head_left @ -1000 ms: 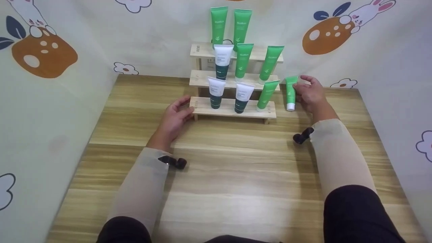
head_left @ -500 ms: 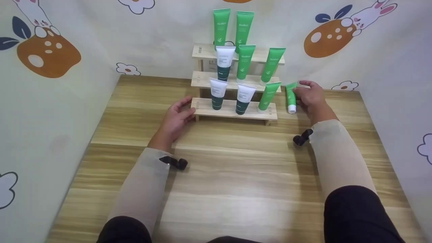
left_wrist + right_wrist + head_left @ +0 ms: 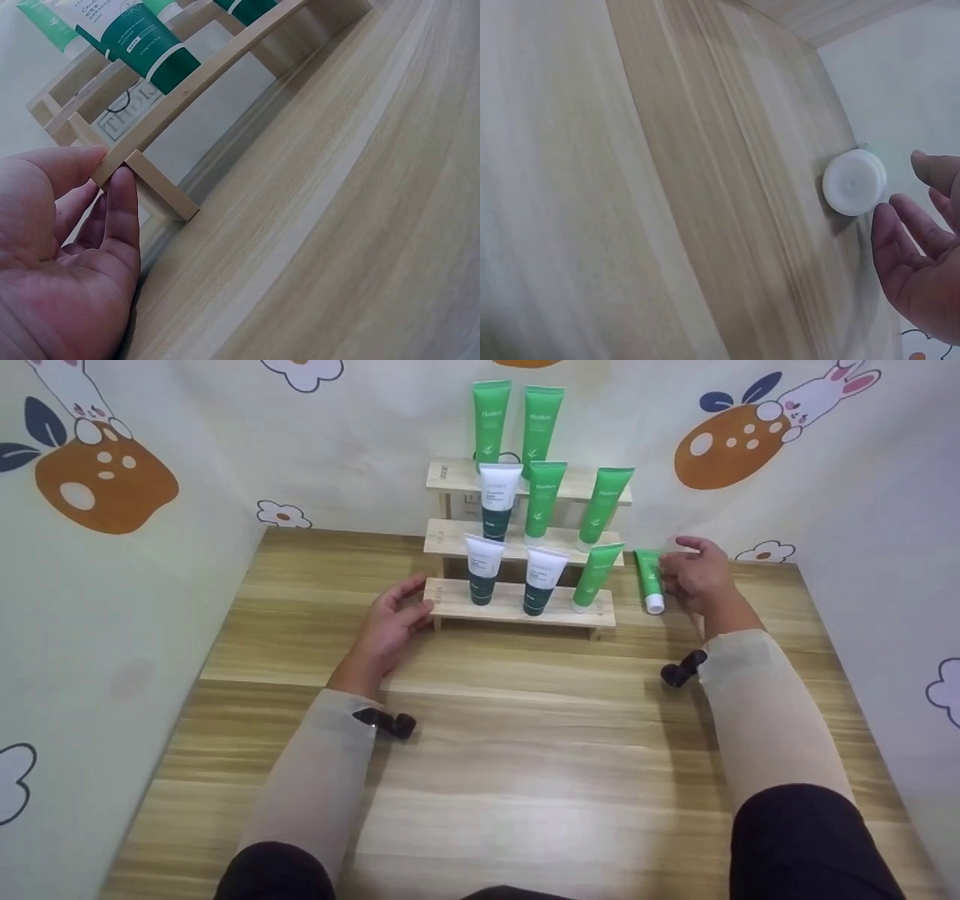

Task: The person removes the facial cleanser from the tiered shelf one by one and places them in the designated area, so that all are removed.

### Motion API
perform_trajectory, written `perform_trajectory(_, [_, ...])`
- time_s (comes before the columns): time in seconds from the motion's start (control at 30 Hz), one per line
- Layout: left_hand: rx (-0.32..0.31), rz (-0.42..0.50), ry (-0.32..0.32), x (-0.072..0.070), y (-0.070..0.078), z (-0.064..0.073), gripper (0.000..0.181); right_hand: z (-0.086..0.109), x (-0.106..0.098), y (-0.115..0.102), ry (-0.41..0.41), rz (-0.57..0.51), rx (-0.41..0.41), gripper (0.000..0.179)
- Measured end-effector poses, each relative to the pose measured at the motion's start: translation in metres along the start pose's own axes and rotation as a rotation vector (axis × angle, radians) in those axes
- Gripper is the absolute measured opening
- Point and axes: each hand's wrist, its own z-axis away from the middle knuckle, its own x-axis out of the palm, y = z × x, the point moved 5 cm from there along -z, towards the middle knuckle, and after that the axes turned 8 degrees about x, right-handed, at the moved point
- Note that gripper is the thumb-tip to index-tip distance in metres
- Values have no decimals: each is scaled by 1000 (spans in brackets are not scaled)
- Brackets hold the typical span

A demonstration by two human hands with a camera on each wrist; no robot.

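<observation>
At the left end of a three-tier wooden display rack (image 3: 510, 604), my left hand (image 3: 390, 622) pinches the lowest shelf (image 3: 180, 105) between thumb and fingers. A green squeeze tube (image 3: 649, 576) lies on the table right of the rack, its white cap (image 3: 853, 182) toward me. Just to its right is my right hand (image 3: 701, 576), fingers loosely bent and holding nothing. In the right wrist view a gap shows between thumb and fingertips (image 3: 883, 217). On the bottom shelf stand two white-and-dark-green tubes, such as the left one (image 3: 484, 570), and a green tube (image 3: 598, 577).
The middle shelf carries a white-and-dark-green tube (image 3: 497, 502) and two green tubes, one at its right end (image 3: 605, 506). Two more green tubes (image 3: 491, 424) stand on the top shelf. Behind the wood-grain table (image 3: 480, 720) hangs a patterned cloth wall (image 3: 360, 457).
My right hand has let go of the green tube and drawn slightly to the right. The tube has come down flat onto the table. The left hand has stayed at the rack.
</observation>
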Motion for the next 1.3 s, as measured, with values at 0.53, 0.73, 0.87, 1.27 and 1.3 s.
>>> perform_trajectory(0.53, [-20, -7, 4, -1, -1, 2, 59, 70, -5, -70, 7, -152, -294, 60])
perform_trajectory(0.73, [-25, -9, 5, -2, -1, 2, 59, 92, 3, -94, -65, -277, -406, 59])
perform_trajectory(0.87, [-20, -1, 2, -2, -1, 1, 60, 102, 9, -108, -93, -315, -432, 62])
perform_trajectory(1.27, [-1, 21, -10, -1, 0, 1, 58, 119, 28, -146, -152, -327, -555, 51])
perform_trajectory(1.3, [-3, 23, -10, -1, -1, 1, 58, 121, 30, -149, -158, -330, -563, 52])
